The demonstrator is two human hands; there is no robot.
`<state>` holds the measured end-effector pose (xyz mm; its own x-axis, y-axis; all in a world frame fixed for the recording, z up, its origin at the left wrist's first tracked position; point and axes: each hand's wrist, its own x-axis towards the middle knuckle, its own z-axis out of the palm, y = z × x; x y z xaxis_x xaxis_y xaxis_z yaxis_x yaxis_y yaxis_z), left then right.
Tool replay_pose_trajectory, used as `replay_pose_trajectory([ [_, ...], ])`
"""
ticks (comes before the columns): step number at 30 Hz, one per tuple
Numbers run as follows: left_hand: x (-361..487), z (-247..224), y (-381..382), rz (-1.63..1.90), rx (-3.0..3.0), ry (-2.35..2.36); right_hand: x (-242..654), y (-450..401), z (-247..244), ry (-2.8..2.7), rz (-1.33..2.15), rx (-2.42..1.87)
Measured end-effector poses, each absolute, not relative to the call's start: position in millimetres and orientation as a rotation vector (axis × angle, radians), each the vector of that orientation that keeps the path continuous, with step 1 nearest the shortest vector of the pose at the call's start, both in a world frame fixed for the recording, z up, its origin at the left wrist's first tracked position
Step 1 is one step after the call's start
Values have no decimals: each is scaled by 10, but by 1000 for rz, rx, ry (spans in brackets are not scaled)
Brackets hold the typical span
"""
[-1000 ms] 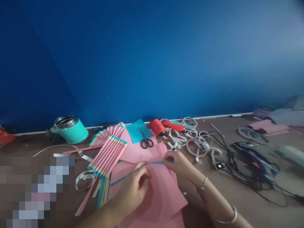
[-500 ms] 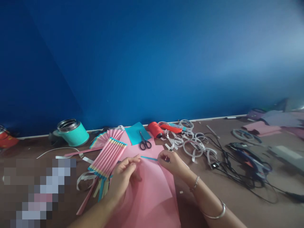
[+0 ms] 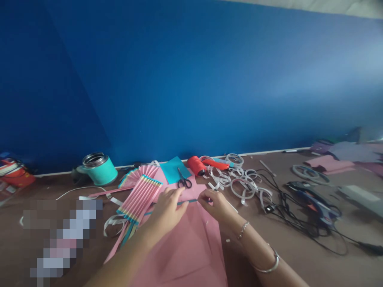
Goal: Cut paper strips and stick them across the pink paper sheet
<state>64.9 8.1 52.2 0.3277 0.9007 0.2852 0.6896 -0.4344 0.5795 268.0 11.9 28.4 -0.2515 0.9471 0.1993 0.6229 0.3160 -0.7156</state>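
A narrow blue paper strip [image 3: 191, 201] lies across the far part of a large pink paper sheet [image 3: 191, 235]. My right hand [image 3: 214, 202] is closed in a pinch at the strip's right end. Over the strip's left end, my left hand [image 3: 167, 209] has its thumb and fingers apart and stretched toward the right hand. Black-handled scissors [image 3: 184, 183] rest just beyond, their blades on a blue paper square [image 3: 173, 169]. To the left of my left hand is a pleated pink paper piece [image 3: 140, 198] with blue and cream edges.
A red thread spool [image 3: 196, 166] stands behind, near the blue wall. Curled white paper strips [image 3: 243, 187] spread to its right. Farther right are a glue gun [image 3: 318, 205] and black cables [image 3: 284, 199]. A turquoise mug [image 3: 101, 170] stands at the back left.
My left hand has opened and moved right, toward my right hand. My right hand stays at the strip's end. The view has shifted slightly, moving the objects on the left rightward.
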Motion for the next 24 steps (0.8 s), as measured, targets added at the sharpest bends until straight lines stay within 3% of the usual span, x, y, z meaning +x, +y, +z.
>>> replay_pose_trajectory([
  [4,797,412,174,572,2215,1395,2714,125,264,-1948,591,-1365],
  [10,764,275,167,707,2040,1508,2618,394,433,-1901,501,-1590],
  [18,764,281,117,523,2072,1799,1956,990,472,-2059,535,-1857],
  [24,759,271,173,577,1990,1792,2131,1043,513,-1913,573,-1722],
])
